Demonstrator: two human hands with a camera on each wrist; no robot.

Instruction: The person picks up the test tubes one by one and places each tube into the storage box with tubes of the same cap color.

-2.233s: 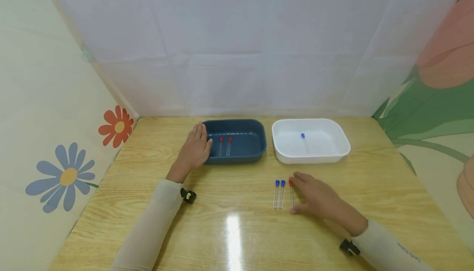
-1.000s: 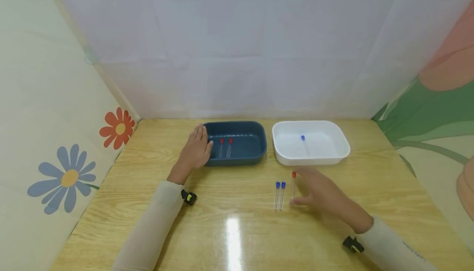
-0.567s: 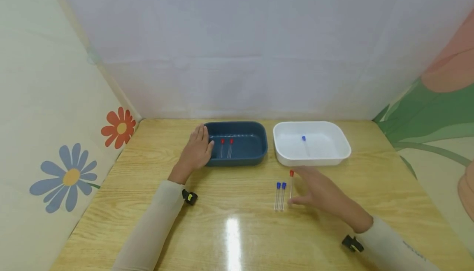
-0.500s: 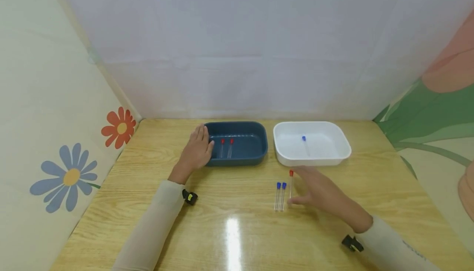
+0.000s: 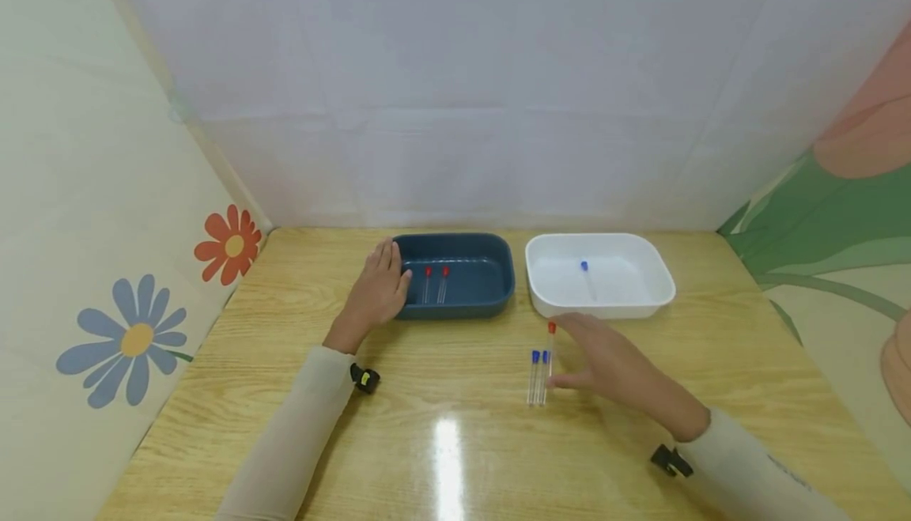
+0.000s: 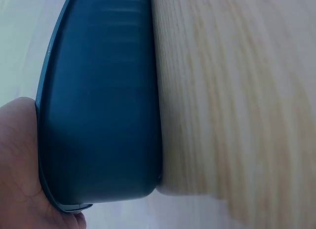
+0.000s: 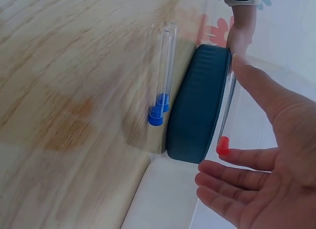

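My right hand (image 5: pixel 615 367) pinches a red-capped test tube (image 7: pixel 228 108) between thumb and index finger, lifted off the table. The other right fingers stick out loosely in the right wrist view. Close beside it, two blue-capped test tubes (image 5: pixel 533 379) lie side by side on the wood. My left hand (image 5: pixel 375 288) holds the left end of a dark blue tray (image 5: pixel 498 300), fingers along the outside and thumb over the rim. Two red-capped test tubes (image 5: pixel 444 285) lie in that tray. One blue-capped test tube (image 5: pixel 587 276) lies in a white tray (image 5: pixel 598 311).
Both trays stand side by side at the back of the wooden table (image 5: pixel 427 379), in front of a white cloth backdrop (image 5: pixel 441 110). Flower-printed panels (image 5: pixel 128 213) flank the table. Black wrist cameras (image 5: pixel 364 379) sit at the sleeve cuffs.
My right hand has raised the red-capped test tube from the table and moved it left, close to the blue-capped pair. My left hand has stayed on the blue tray.
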